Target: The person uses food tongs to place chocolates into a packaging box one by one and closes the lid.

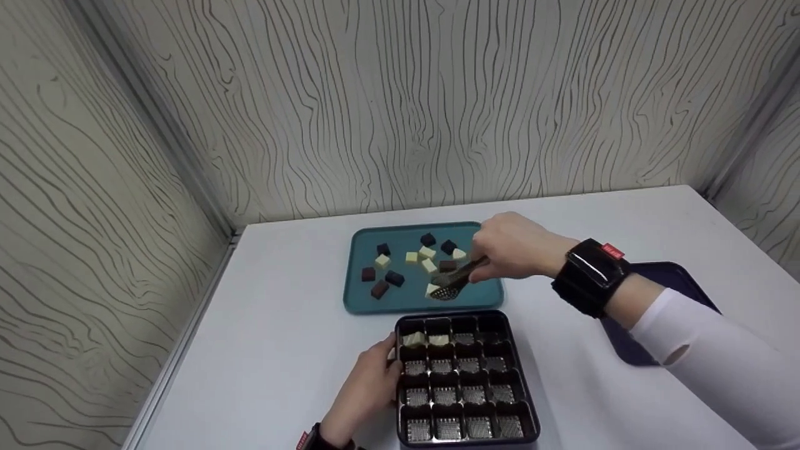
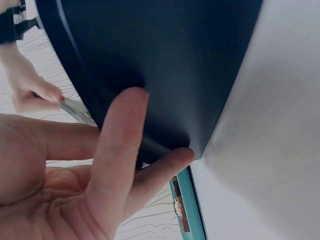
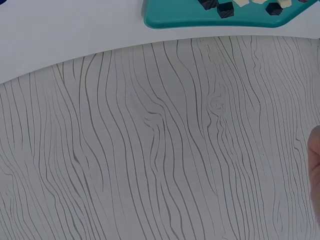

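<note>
My right hand (image 1: 511, 245) holds dark tongs (image 1: 462, 273) with perforated ends above the teal tray (image 1: 351, 294). The tong tips are at a pale chocolate piece (image 1: 431, 289) near the tray's front edge; whether they grip it I cannot tell. My left hand (image 1: 370, 380) rests against the left side of a dark box (image 1: 531, 400), its extended fingers touching the outer wall in the left wrist view. An insert divides the box into rows of square compartments. Two pale chocolates (image 1: 413, 339) sit in the back row's left compartments.
Several dark, brown and pale chocolate pieces (image 1: 394, 278) lie scattered on the teal tray behind the box. A dark blue tray (image 1: 672, 275) lies at the right, partly under my right forearm. A patterned wall (image 1: 412, 112) stands along the white table's back edge.
</note>
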Action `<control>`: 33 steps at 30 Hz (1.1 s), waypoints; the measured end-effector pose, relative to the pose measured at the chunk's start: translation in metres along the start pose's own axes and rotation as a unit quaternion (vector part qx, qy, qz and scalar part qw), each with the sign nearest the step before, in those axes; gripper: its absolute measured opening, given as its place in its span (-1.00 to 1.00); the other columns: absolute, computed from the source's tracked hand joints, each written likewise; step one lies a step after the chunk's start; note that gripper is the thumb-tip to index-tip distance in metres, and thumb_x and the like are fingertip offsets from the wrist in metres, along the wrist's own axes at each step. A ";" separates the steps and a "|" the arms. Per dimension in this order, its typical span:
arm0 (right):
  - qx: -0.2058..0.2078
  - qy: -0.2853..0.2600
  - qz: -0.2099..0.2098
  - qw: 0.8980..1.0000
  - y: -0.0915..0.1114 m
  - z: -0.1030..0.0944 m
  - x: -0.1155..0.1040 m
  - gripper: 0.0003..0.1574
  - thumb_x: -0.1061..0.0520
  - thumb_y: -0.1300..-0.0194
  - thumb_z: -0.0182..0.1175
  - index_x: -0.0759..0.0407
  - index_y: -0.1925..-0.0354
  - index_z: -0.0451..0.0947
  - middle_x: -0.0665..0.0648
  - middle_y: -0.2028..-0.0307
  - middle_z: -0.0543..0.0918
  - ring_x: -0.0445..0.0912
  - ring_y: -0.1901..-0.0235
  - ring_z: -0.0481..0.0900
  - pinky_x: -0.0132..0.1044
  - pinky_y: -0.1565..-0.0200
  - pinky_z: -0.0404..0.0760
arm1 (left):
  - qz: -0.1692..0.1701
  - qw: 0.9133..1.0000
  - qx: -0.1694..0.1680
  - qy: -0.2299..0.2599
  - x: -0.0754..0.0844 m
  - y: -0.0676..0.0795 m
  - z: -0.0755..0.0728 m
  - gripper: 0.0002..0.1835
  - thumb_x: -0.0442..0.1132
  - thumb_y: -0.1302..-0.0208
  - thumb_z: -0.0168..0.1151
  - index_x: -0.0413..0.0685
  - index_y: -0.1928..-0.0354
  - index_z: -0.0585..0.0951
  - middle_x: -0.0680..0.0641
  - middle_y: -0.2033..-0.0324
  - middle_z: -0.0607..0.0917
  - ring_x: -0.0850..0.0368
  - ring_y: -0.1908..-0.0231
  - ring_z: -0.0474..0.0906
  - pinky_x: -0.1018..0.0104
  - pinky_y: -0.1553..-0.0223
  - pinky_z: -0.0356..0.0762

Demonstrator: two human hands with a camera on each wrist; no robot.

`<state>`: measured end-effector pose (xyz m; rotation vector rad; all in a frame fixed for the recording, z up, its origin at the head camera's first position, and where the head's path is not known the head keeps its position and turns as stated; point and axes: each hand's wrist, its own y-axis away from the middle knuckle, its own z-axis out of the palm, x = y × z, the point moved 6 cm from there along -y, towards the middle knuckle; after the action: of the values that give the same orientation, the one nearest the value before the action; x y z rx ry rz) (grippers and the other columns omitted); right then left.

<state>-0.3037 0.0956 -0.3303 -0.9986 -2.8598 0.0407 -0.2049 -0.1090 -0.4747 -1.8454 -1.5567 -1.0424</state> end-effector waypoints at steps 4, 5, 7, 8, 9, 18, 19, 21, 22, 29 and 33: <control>0.008 0.004 -0.013 1.000 0.020 -0.010 -0.006 -0.37 -0.14 -0.22 0.50 -0.04 0.77 0.39 -0.17 0.74 0.19 -0.28 0.67 0.12 -0.44 0.53 0.06 | 0.006 1.000 0.000 -0.001 -0.001 0.002 -0.003 -0.41 -0.40 -0.50 0.07 -0.56 -0.48 0.29 -0.56 -0.40 0.46 -0.49 -0.43 0.40 -0.40 -0.45 0.39; 0.010 0.006 -0.018 1.000 0.025 -0.012 -0.008 -0.37 -0.13 -0.21 0.51 -0.05 0.77 0.38 -0.18 0.74 0.18 -0.28 0.67 0.11 -0.45 0.53 0.04 | 0.008 1.000 0.000 -0.001 -0.001 0.002 -0.003 -0.41 -0.40 -0.50 0.07 -0.56 -0.48 0.29 -0.56 -0.40 0.46 -0.49 -0.44 0.40 -0.40 -0.46 0.39; 0.012 0.010 -0.027 1.000 0.032 -0.014 -0.012 -0.39 -0.13 -0.18 0.53 -0.04 0.76 0.39 -0.19 0.74 0.21 -0.30 0.67 0.11 -0.45 0.54 0.05 | 0.008 1.000 0.000 -0.001 -0.001 0.002 -0.004 -0.41 -0.40 -0.50 0.07 -0.56 -0.48 0.29 -0.56 -0.40 0.45 -0.49 -0.44 0.40 -0.39 -0.46 0.39; 0.010 0.012 -0.032 0.999 0.035 -0.014 -0.014 -0.41 -0.13 -0.16 0.54 -0.04 0.76 0.42 -0.18 0.75 0.24 -0.30 0.66 0.11 -0.46 0.55 0.06 | 0.007 1.000 0.000 -0.001 0.000 0.002 -0.004 -0.41 -0.40 -0.50 0.07 -0.56 -0.48 0.29 -0.56 -0.40 0.46 -0.49 -0.44 0.40 -0.38 -0.47 0.38; 0.009 0.015 -0.036 0.999 0.037 -0.014 -0.015 -0.45 -0.13 -0.15 0.54 -0.04 0.74 0.47 -0.19 0.76 0.31 -0.31 0.67 0.14 -0.46 0.56 0.10 | 0.007 1.000 -0.001 -0.002 0.000 0.002 -0.004 -0.41 -0.40 -0.50 0.06 -0.56 -0.48 0.29 -0.56 -0.40 0.46 -0.49 -0.44 0.40 -0.38 -0.47 0.38; 0.020 0.054 -0.070 0.996 0.046 -0.008 -0.023 -0.52 -0.13 -0.06 0.58 -0.06 0.71 0.51 -0.15 0.76 0.50 -0.31 0.68 0.31 -0.39 0.60 0.26 | 0.001 1.000 -0.006 -0.004 0.001 0.000 0.000 -0.41 -0.42 -0.50 0.07 -0.57 -0.47 0.29 -0.55 -0.40 0.46 -0.49 -0.44 0.39 -0.40 -0.44 0.40; 0.018 0.060 -0.071 0.995 0.045 -0.007 -0.025 -0.46 -0.14 -0.06 0.58 -0.07 0.73 0.45 -0.16 0.77 0.43 -0.31 0.68 0.26 -0.40 0.60 0.21 | -0.002 1.000 -0.007 -0.004 0.000 0.000 0.001 -0.41 -0.42 -0.50 0.07 -0.56 -0.48 0.30 -0.54 -0.41 0.46 -0.49 -0.45 0.39 -0.40 -0.44 0.40; 0.005 0.071 -0.068 0.995 0.042 -0.006 -0.028 -0.34 -0.16 -0.07 0.58 -0.08 0.76 0.30 -0.18 0.77 0.24 -0.30 0.67 0.14 -0.42 0.58 0.10 | -0.005 1.000 -0.008 -0.005 0.000 0.000 0.001 -0.41 -0.42 -0.49 0.08 -0.56 -0.48 0.30 -0.54 -0.40 0.47 -0.49 -0.45 0.39 -0.40 -0.44 0.40; -0.003 0.079 -0.066 0.995 0.041 -0.005 -0.029 -0.27 -0.18 -0.08 0.57 -0.08 0.77 0.23 -0.18 0.75 0.15 -0.29 0.66 0.08 -0.43 0.57 0.05 | -0.005 1.000 -0.007 -0.004 0.000 0.000 0.001 -0.41 -0.42 -0.49 0.08 -0.55 -0.48 0.30 -0.54 -0.40 0.47 -0.49 -0.45 0.39 -0.40 -0.44 0.40; -0.046 0.112 -0.064 0.991 0.030 0.002 -0.038 -0.14 -0.20 -0.07 0.58 -0.10 0.77 0.05 -0.18 0.70 0.01 -0.25 0.63 -0.01 -0.42 0.56 0.07 | 0.000 1.000 -0.004 -0.007 0.000 -0.001 0.000 -0.42 -0.42 -0.49 0.08 -0.56 -0.47 0.31 -0.54 -0.40 0.47 -0.48 -0.45 0.40 -0.40 -0.46 0.39; -0.061 0.113 -0.065 0.990 0.024 0.004 -0.041 -0.13 -0.20 -0.07 0.58 -0.09 0.77 0.06 -0.17 0.71 -0.01 -0.24 0.63 -0.02 -0.42 0.54 0.02 | 0.002 1.000 -0.004 -0.005 0.001 -0.001 0.000 -0.42 -0.42 -0.49 0.08 -0.56 -0.47 0.31 -0.55 -0.40 0.47 -0.48 -0.45 0.39 -0.39 -0.46 0.38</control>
<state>-0.2574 0.0885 -0.3394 -0.7773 -2.7364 -0.2457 -0.2058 -0.1085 -0.4743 -1.8616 -1.5566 -1.0393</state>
